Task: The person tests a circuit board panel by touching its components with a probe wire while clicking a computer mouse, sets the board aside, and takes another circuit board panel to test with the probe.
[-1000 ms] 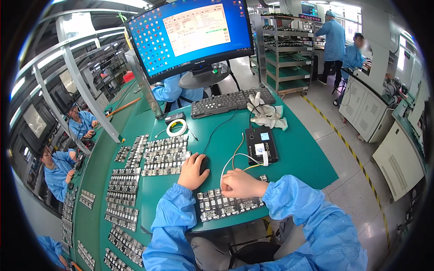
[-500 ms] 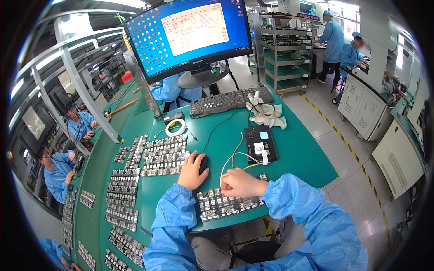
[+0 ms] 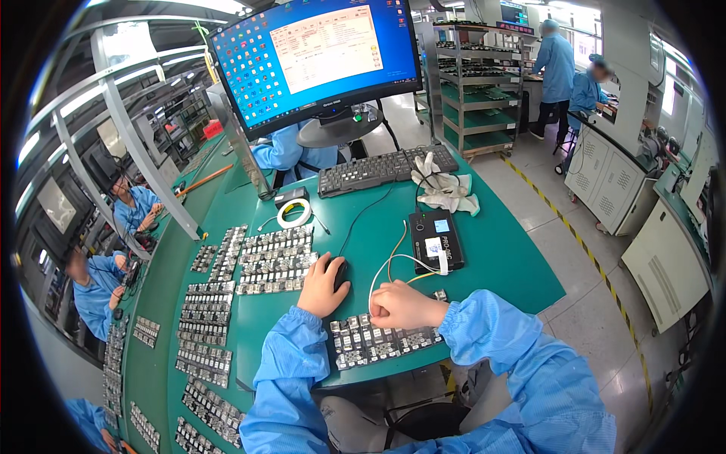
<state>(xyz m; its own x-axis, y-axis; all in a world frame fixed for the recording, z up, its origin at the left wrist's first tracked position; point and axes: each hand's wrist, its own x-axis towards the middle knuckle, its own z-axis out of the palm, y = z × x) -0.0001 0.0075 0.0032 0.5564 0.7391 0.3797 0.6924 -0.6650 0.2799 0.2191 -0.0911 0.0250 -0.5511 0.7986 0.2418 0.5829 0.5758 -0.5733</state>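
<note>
My left hand (image 3: 322,289) is wrapped over a black computer mouse (image 3: 339,273) on the green table. To its right, my closed right hand (image 3: 404,306) pinches the end of a white cable (image 3: 372,286), whose tip is hidden by the fingers. The cable curves back to a black box with a small lit screen (image 3: 434,253). Under the right hand lies a panel of small circuit boards (image 3: 364,346) with metal connectors, along the near table edge. A monitor (image 3: 318,57) stands beyond both hands, showing a light window on a blue desktop.
More circuit board panels (image 3: 276,261) lie at left. A roll of tape (image 3: 294,214), a keyboard (image 3: 363,172) and pale work gloves (image 3: 446,189) sit farther back. A tray rack (image 3: 482,98) stands beyond the table; several people in blue work around the room.
</note>
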